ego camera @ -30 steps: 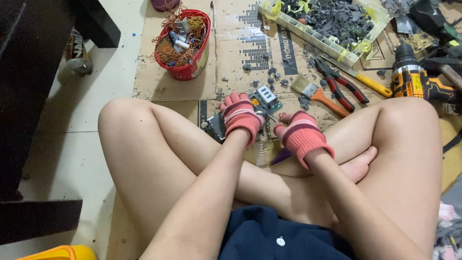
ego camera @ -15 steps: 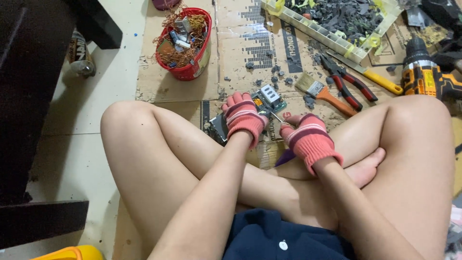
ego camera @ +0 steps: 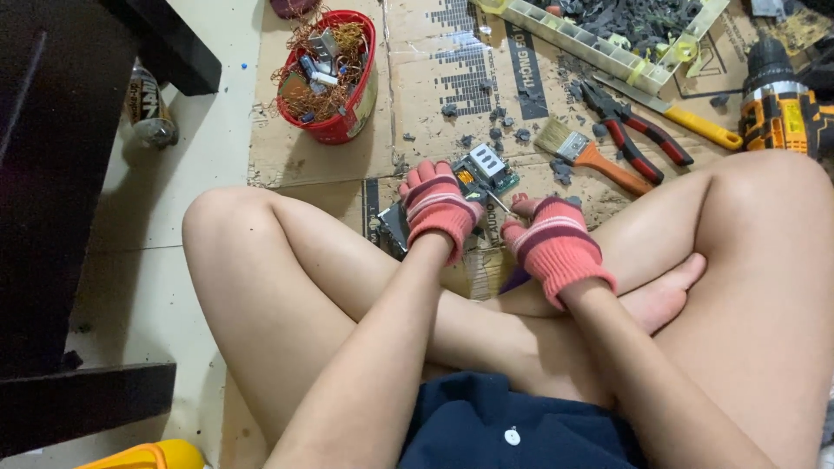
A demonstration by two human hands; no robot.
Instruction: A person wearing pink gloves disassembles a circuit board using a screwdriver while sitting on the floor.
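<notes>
1. Two gloved hands meet over a green circuit board (ego camera: 485,169) on the cardboard sheet (ego camera: 452,78).
2. Left hand (ego camera: 439,208) is closed on the board's near edge; right hand (ego camera: 556,243) is clamped on a thin metal tool (ego camera: 497,201) touching it.
3. Cardboard: brown, flat, black block print.
4. Gloves: pink ribbed knit, fingerless.

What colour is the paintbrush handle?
Orange, on the paintbrush lying on the cardboard; head view.

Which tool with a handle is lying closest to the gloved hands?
The paintbrush with the orange handle. It lies just beyond the right hand, while the red-handled pliers and yellow-handled knife lie farther off.
</notes>
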